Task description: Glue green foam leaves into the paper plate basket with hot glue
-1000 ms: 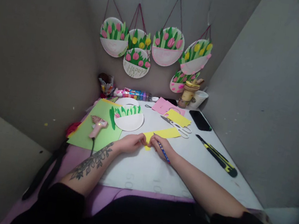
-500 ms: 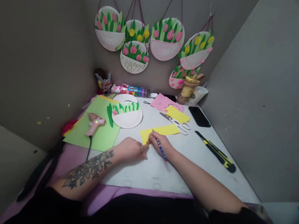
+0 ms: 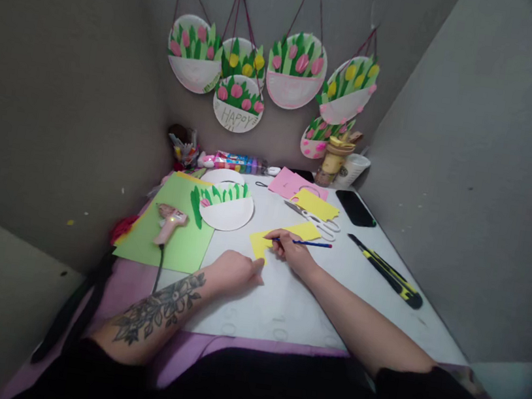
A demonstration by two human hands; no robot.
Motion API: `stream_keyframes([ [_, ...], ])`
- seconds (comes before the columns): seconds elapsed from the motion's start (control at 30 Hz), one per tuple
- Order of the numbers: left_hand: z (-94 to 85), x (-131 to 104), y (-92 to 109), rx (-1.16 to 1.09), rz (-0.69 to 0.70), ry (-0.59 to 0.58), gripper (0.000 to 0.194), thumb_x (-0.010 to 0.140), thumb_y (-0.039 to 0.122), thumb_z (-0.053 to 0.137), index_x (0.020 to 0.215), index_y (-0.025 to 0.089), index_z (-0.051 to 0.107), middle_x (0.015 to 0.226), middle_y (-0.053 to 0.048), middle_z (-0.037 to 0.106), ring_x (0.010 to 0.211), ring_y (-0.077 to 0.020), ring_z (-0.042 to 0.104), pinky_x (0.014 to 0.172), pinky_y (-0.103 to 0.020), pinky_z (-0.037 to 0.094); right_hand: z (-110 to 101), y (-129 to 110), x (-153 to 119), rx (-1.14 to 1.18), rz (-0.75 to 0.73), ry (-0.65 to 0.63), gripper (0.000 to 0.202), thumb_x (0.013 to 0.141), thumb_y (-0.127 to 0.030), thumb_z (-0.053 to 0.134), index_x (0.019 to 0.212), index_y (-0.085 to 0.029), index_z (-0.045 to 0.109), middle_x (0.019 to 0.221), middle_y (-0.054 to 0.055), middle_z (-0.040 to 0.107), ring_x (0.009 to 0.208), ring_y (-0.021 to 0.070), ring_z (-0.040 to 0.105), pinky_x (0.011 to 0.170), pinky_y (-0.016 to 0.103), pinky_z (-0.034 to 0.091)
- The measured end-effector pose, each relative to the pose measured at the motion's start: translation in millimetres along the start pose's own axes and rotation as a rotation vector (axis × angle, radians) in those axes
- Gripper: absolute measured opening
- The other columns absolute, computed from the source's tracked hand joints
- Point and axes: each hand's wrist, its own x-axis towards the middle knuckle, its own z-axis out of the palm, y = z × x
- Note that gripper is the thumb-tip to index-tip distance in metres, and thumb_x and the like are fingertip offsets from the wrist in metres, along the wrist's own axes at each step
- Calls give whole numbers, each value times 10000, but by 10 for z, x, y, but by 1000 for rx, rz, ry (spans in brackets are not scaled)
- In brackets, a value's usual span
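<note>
A blue pencil [image 3: 314, 244] lies almost level in my right hand [image 3: 289, 250], its tip at the left over a yellow paper strip [image 3: 257, 241]. My left hand [image 3: 239, 271] rests at the paper's lower corner, thumb and finger closed at its edge. Just behind are white-handled scissors [image 3: 313, 218] and another yellow piece [image 3: 317, 205]. To the left sits a cut paper plate [image 3: 227, 212] with green paper leaves and a pink flower. The part of the paper under my right hand is hidden.
A pink glue gun [image 3: 170, 222] lies on green paper [image 3: 189, 251] at the left. On the right are a yellow-black cutter [image 3: 384, 271] and a dark phone [image 3: 355, 209]. Pink paper [image 3: 291, 183] and a cup [image 3: 352, 170] are farther back. Decorated plates [image 3: 294, 91] hang on the wall.
The pencil has swung from slanting down toward me to nearly level, pointing left. My right hand has turned with it and shifted slightly right. My left hand has hardly moved.
</note>
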Motion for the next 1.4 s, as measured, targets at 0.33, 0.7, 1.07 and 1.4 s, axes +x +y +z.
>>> stream_keyframes([
  [0.33,-20,-11,38,15,-8,10,363,956,433,385,1143,164,540,758,-95,697,726,-251,688,675,-324,496,139,-92,23,-106,15,-20,153,758,-302,611,794,-182,699,797,34,691,763,176,629,709,283,486],
  [0.7,-3,-3,24,29,4,13,386,951,425,390,1152,141,556,742,-92,697,700,-252,691,628,-317,490,179,-61,30,-257,-59,-26,72,746,-238,574,715,-193,621,681,-10,639,653,148,586,647,261,444],
  [1.07,0,-7,32,30,4,22,393,950,423,395,1161,135,560,751,-100,701,704,-257,688,640,-330,496,182,-77,24,-300,-56,-30,81,738,-246,569,702,-196,622,670,-13,636,651,150,583,653,263,437],
  [1.4,-11,-6,34,25,4,12,374,950,423,392,1122,142,569,758,-98,702,712,-258,690,643,-329,498,175,-56,28,-274,-47,-49,74,730,-238,574,701,-193,625,658,-19,634,641,144,582,640,252,440],
])
